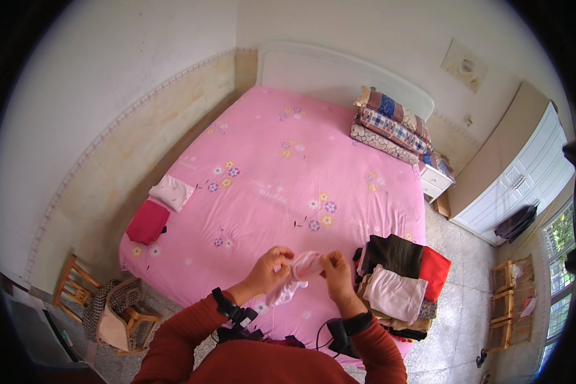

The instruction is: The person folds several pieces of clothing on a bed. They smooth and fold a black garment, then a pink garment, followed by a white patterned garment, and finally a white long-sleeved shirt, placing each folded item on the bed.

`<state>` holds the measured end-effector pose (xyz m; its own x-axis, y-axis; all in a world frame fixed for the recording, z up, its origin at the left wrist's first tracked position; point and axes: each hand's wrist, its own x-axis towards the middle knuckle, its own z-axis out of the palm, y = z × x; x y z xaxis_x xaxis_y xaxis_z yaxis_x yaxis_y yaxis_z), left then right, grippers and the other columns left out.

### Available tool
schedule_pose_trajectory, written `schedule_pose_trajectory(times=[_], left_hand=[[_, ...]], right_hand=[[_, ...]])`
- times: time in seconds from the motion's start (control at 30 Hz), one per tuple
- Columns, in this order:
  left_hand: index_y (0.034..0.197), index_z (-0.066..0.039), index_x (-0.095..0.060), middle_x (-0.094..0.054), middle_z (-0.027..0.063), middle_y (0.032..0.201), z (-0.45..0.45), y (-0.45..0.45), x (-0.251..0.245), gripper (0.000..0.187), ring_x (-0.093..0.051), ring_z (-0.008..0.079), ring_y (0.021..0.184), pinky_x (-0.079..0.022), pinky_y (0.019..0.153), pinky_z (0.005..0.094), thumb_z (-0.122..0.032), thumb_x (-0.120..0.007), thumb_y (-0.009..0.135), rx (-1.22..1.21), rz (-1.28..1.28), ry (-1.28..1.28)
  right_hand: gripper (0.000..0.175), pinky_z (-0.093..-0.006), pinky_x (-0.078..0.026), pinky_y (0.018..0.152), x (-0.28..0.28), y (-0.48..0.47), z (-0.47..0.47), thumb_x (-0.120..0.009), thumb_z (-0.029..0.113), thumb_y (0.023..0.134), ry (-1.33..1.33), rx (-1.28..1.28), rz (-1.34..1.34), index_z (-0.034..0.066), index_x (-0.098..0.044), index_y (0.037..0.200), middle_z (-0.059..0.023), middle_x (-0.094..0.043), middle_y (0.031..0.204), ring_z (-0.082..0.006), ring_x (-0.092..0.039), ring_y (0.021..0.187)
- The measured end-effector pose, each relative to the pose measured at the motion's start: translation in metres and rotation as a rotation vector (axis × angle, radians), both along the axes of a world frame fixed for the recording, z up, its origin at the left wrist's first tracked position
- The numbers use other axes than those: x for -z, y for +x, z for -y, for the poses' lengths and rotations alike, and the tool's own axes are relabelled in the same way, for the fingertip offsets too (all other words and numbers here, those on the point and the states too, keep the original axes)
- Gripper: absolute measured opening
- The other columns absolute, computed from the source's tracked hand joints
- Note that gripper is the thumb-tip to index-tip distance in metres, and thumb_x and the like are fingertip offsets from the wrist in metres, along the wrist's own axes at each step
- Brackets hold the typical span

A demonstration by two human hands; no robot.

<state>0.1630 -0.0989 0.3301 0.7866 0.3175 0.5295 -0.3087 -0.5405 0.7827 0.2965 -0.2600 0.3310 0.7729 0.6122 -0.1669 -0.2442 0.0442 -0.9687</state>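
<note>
A small, light pink cloth garment is bunched between my hands, above the near part of the bed with its pink floral sheet. My left hand pinches its upper left part between thumb and fingers. On the other side, my right hand grips the garment's right end. The lower part of the garment hangs towards the sheet. Just right of my right hand lies a pile of folded clothes, with a pale pink piece, a black piece and a red piece.
Folded pale pink cloth and crimson cloth lie at the bed's left edge. Folded quilts are stacked near the headboard. A wooden chair with clothes stands left; a white nightstand and wardrobe are right.
</note>
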Motion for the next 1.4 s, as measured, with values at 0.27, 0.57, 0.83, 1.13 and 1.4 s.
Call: schedule_pose_trajectory(times=[0.27,0.57,0.83,1.13,1.4], left_hand=[[0.081,-0.002,-0.056,-0.066,0.0127,0.105,-0.034,0.009,-0.059,0.01,-0.062,0.0223,0.102,-0.046,0.092,0.0364,-0.009,-0.053,0.088,0.055,0.04,-0.297],[0.078,-0.004,-0.045,-0.061,0.0125,0.092,-0.047,0.005,-0.067,0.013,-0.063,0.0239,0.071,-0.048,0.081,0.0379,-0.005,-0.05,0.089,-0.126,-0.136,-0.04],[0.082,-0.004,-0.043,-0.054,0.0098,0.083,-0.036,0.017,-0.067,0.009,-0.058,0.0238,0.077,-0.047,0.078,0.0376,-0.005,-0.047,0.089,0.042,0.063,0.227],[0.094,-0.001,-0.047,-0.056,0.0136,0.076,-0.035,0.018,-0.046,0.018,-0.058,0.0265,0.067,-0.047,0.066,0.034,-0.017,-0.055,0.093,0.082,-0.233,-0.061],[0.117,-0.005,-0.053,-0.065,0.0141,0.076,-0.035,0.008,-0.065,0.043,-0.066,0.0237,0.069,-0.05,0.063,0.0321,-0.033,-0.066,0.087,0.402,-0.76,0.094]], right_hand=[[0.009,-0.0287,-0.053,0.068,-0.026,0.024,-0.008,-0.054,0.012,0.095,0.179,0.165,0.081,0.0094,-0.051,0.087,-0.0003,-0.054,0.08,-0.0106,-0.056,0.072],[0.012,-0.0251,-0.053,0.071,-0.062,0.028,-0.019,-0.051,0.012,0.098,0.322,0.218,0.417,0.0039,-0.048,0.089,-0.0026,-0.056,0.092,-0.0068,-0.053,0.079],[0.011,-0.0293,-0.055,0.076,-0.047,0.036,-0.015,-0.051,0.015,0.098,0.271,0.178,0.325,0.0049,-0.049,0.094,-0.0031,-0.056,0.088,-0.009,-0.058,0.076],[0.013,-0.0275,-0.054,0.068,-0.045,0.04,-0.016,-0.049,0.014,0.099,0.177,0.204,0.308,0.0047,-0.046,0.091,-0.0023,-0.054,0.089,-0.0072,-0.054,0.073],[0.011,-0.0212,-0.045,0.062,-0.071,0.046,-0.019,-0.05,0.014,0.099,0.295,0.29,0.34,0.0066,-0.047,0.091,0.0011,-0.051,0.085,-0.0041,-0.046,0.071]])
